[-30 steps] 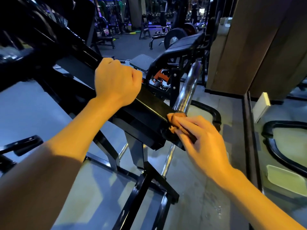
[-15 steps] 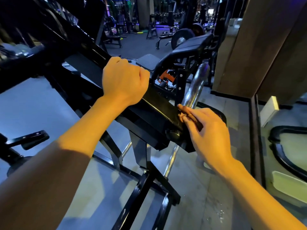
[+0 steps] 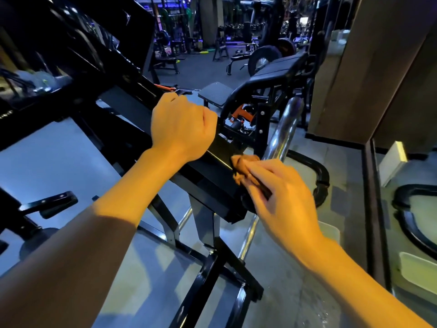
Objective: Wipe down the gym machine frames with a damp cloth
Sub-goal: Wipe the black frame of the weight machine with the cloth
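I see a gym floor, dim, with one black frame (image 3: 208, 171) running diagonally from upper left to centre. One chrome bar (image 3: 285, 131) rises right of centre, just behind the frame end, crowding the wiping spot. One padded seat (image 3: 274, 72) stands behind, with orange parts (image 3: 246, 113) under it. A black curved tube (image 3: 319, 176) lies on the floor at right; a wood wall (image 3: 378, 67) fills the upper right. More machines at top, too dark to count.

Two hands. My left hand (image 3: 182, 129) is fisted around the frame's top edge, centre. My right hand (image 3: 281, 200), blurred, presses one bunched cloth (image 3: 243, 166) on the frame's upper edge near its lower end, fingers curled over it.
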Demonstrator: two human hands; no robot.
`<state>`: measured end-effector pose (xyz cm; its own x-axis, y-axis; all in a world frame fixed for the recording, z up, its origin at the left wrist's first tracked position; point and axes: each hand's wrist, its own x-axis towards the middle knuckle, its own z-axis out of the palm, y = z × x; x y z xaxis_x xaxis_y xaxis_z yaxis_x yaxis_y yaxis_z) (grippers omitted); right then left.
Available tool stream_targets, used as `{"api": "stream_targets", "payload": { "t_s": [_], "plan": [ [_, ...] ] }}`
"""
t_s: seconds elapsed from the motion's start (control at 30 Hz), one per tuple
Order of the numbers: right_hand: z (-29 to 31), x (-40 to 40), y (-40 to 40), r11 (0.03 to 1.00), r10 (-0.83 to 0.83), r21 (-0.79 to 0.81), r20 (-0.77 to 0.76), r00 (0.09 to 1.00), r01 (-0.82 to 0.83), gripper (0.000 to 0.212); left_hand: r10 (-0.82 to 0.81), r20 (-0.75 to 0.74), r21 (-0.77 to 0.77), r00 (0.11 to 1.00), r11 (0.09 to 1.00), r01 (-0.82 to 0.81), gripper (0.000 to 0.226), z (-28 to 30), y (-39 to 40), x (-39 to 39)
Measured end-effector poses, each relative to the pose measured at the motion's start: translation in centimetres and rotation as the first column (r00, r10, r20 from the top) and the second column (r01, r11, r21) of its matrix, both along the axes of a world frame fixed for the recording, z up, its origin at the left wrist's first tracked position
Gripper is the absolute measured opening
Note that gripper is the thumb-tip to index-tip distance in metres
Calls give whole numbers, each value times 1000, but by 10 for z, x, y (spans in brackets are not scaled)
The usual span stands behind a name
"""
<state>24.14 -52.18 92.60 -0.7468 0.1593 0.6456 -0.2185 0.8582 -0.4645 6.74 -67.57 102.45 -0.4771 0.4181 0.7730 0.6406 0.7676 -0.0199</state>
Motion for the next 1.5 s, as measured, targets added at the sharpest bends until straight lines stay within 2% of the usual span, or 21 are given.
{"api": "stream_targets", "payload": {
  "t_s": [0.1, 0.2, 0.3, 0.4, 0.57, 0.67, 0.73, 0.8, 0.87, 0.97, 1.03, 1.1, 1.23, 1.4, 1.5],
  "plan": [
    [-9, 15, 8, 999, -43, -10, -22, 999, 43, 41, 22, 8, -18, 1000, 1000, -22, 48, 1, 0, 1],
    [1, -12, 2, 989, -124, -84, -61, 990, 119, 35, 28, 30, -43, 999, 999, -27, 47, 2, 0, 1],
    [16, -32, -16, 998, -51, -47, -48, 998, 49, 38, 14, 55, -50, 998, 999, -11, 47, 3, -1, 3],
    [12, -16, -10, 999, 8, 35, -25, 1000, -7, 40, -16, 74, -41, 997, 999, 19, 47, 5, 0, 3],
    [29, -39, -5, 995, -78, -57, -29, 997, 76, 33, -40, 108, -71, 993, 996, 48, 46, 5, -3, 5],
    [25, -33, -18, 999, -15, 43, -13, 1000, 15, 40, -7, -16, -92, 1000, 996, 6, 50, 15, -13, 2],
    [19, -16, -13, 997, -20, 73, 3, 1000, 20, 40, 92, -68, -55, 993, 994, -96, 53, 28, -33, -10],
    [23, -17, -4, 997, -73, 34, -13, 997, 74, 35, 157, -58, -42, 986, 986, -159, 54, 46, -59, -24],
    [32, -35, -6, 992, -127, -15, -23, 992, 127, 30, 111, -25, -91, 994, 989, -113, 51, 59, -75, -35],
    [32, -49, -31, 998, -42, 42, -31, 999, 43, 32, 46, -42, -129, 998, 990, -51, 44, 71, -82, -52],
    [26, -37, -37, 997, 18, 74, -40, 999, -15, 33, 85, -8, -145, 996, 986, -85, 52, 77, -88, -61],
    [25, -27, -29, 997, -7, 77, -43, 999, 10, 33, 118, 6, -187, 993, 976, -115, 62, 81, -91, -64],
    [42, -56, -27, 995, -86, -59, -76, 993, 82, 29, 163, -115, -237, 980, 953, -186, 60, 80, -90, -67],
    [46, -45, -33, 997, 58, 61, -31, 998, -56, 33, 132, -92, -294, 987, 943, -154, 59, 93, -95, -59],
    [43, -39, -17, 1000, -15, 8, -14, 1000, 15, 30, 154, -85, -262, 984, 950, -171, 60, 105, -105, -60]
  ]
}}
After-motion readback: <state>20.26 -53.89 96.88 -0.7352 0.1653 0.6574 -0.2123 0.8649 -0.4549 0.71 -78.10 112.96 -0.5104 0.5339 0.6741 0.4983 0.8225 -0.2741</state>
